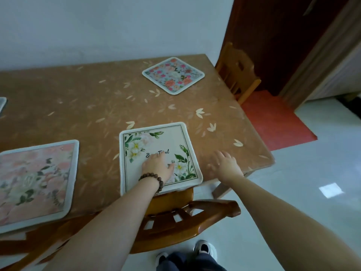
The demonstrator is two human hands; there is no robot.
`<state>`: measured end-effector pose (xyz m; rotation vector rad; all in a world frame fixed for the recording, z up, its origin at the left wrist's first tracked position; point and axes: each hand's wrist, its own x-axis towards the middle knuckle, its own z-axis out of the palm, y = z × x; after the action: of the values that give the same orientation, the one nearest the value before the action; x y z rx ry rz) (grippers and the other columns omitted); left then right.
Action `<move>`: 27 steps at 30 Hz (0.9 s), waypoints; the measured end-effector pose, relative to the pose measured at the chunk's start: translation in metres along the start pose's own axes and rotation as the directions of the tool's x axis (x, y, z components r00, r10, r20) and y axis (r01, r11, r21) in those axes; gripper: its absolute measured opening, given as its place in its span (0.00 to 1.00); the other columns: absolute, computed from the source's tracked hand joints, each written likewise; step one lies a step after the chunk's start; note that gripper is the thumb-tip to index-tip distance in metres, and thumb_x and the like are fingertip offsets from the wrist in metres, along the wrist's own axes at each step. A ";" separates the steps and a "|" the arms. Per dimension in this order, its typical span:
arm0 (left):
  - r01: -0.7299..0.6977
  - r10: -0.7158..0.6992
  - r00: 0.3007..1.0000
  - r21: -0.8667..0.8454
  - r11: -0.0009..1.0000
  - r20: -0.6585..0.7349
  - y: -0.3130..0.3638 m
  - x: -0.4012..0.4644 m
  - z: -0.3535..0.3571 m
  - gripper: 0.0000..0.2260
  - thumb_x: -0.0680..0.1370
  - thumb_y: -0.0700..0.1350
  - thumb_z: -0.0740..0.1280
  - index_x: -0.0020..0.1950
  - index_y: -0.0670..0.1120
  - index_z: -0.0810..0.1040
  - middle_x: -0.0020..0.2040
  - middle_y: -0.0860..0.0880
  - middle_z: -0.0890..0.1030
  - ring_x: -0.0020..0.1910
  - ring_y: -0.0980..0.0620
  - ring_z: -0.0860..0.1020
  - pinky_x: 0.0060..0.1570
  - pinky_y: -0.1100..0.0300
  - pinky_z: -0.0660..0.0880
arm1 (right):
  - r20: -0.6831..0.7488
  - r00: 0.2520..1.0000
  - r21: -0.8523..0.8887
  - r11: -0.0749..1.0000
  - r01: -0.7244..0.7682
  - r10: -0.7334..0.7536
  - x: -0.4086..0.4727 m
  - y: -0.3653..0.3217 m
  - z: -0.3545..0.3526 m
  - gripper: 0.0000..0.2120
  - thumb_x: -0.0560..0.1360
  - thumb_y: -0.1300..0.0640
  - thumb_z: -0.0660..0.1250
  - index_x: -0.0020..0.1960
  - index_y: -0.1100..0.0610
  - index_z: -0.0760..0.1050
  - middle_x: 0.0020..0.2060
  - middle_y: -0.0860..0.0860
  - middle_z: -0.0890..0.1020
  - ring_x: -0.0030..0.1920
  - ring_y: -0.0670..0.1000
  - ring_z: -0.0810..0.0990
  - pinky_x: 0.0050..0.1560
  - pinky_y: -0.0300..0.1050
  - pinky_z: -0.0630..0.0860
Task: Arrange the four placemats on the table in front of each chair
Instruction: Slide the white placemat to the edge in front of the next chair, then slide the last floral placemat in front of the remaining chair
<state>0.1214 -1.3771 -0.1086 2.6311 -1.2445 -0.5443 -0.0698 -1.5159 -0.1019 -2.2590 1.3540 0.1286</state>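
While flat on the white placemat (158, 153), left hand (157, 167).

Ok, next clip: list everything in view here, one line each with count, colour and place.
white mat: 1, white with green leaves and white flowers, near table edge, under the left hand
pink mat: 1, pink floral, near edge at left
blue mat: 1, pale blue with pink and orange flowers, far right of table
fourth mat: 1, grey corner only, at left frame edge
table: 1, brown leaf-pattern cover
near chair: 1, brown wood, below the white mat
far chair: 1, light wood, at the table's right end
rug: 1, red, floor beyond the table
door: 1, dark red-brown, upper right
shoes: 2, dark and white, bottom centre
bracelet: 1, brown beads, left wrist
left hand: flat on the white mat
right hand: open, blurred, over the table beside the mat
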 end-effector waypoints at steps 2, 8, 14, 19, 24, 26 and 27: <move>-0.043 0.043 0.999 0.023 0.999 0.012 0.025 0.009 0.004 0.27 0.77 0.59 0.57 0.72 0.46 0.63 0.69 0.46 0.70 0.68 0.46 0.66 0.65 0.47 0.66 | -0.045 0.999 0.013 1.000 -0.013 0.013 -0.002 0.017 -0.011 0.29 0.77 0.46 0.61 0.74 0.51 0.58 0.74 0.54 0.61 0.72 0.60 0.60 0.67 0.57 0.65; -0.113 0.113 0.993 0.036 0.993 0.017 0.104 0.034 0.028 0.33 0.75 0.63 0.57 0.75 0.49 0.56 0.74 0.46 0.63 0.73 0.45 0.60 0.69 0.47 0.62 | -0.108 0.992 0.014 0.997 -0.071 0.072 0.011 0.085 -0.054 0.27 0.78 0.48 0.61 0.74 0.50 0.58 0.74 0.55 0.60 0.72 0.61 0.59 0.68 0.58 0.64; -0.036 0.036 0.999 0.043 0.998 0.004 0.192 0.066 0.054 0.33 0.76 0.64 0.57 0.76 0.51 0.52 0.78 0.48 0.54 0.75 0.46 0.53 0.71 0.46 0.57 | -0.082 0.996 0.023 1.000 -0.017 0.018 0.061 0.165 -0.089 0.27 0.78 0.48 0.60 0.74 0.51 0.58 0.74 0.56 0.60 0.72 0.61 0.58 0.69 0.57 0.64; 0.076 -0.076 0.997 0.052 0.996 -0.010 0.280 0.089 0.075 0.33 0.76 0.64 0.56 0.76 0.51 0.54 0.77 0.47 0.56 0.75 0.45 0.54 0.70 0.44 0.59 | -0.052 0.991 0.013 0.992 0.125 -0.124 0.110 0.233 -0.136 0.27 0.78 0.49 0.60 0.74 0.52 0.58 0.74 0.57 0.60 0.73 0.61 0.57 0.68 0.57 0.64; 0.152 -0.152 0.984 -0.004 0.988 -0.093 0.349 0.105 0.075 0.33 0.75 0.64 0.57 0.76 0.52 0.55 0.75 0.46 0.61 0.72 0.44 0.60 0.66 0.43 0.64 | -0.008 0.963 0.008 0.963 0.270 -0.270 0.149 0.274 -0.182 0.28 0.78 0.47 0.59 0.75 0.51 0.56 0.75 0.55 0.58 0.74 0.59 0.55 0.69 0.56 0.64; 0.190 -0.190 0.975 -0.012 0.982 -0.117 0.365 0.116 0.071 0.32 0.75 0.62 0.58 0.76 0.51 0.55 0.76 0.46 0.59 0.74 0.44 0.57 0.67 0.43 0.62 | -0.010 0.948 0.001 0.948 0.319 -0.319 0.167 0.277 -0.196 0.28 0.78 0.47 0.59 0.75 0.51 0.56 0.75 0.55 0.58 0.74 0.58 0.55 0.69 0.55 0.62; 0.215 -0.215 0.969 -0.015 0.976 -0.123 0.370 0.122 0.068 0.33 0.76 0.63 0.57 0.76 0.51 0.54 0.77 0.47 0.57 0.75 0.45 0.55 0.69 0.43 0.61 | -0.011 0.939 0.001 0.939 0.343 -0.343 0.177 0.277 -0.201 0.28 0.78 0.47 0.60 0.76 0.51 0.56 0.76 0.55 0.58 0.74 0.58 0.55 0.69 0.55 0.62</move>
<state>-0.0970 -1.7059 -0.0857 2.7693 -0.9290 -0.4052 -0.2501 -1.8554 -0.0862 -2.4562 0.9417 -0.0063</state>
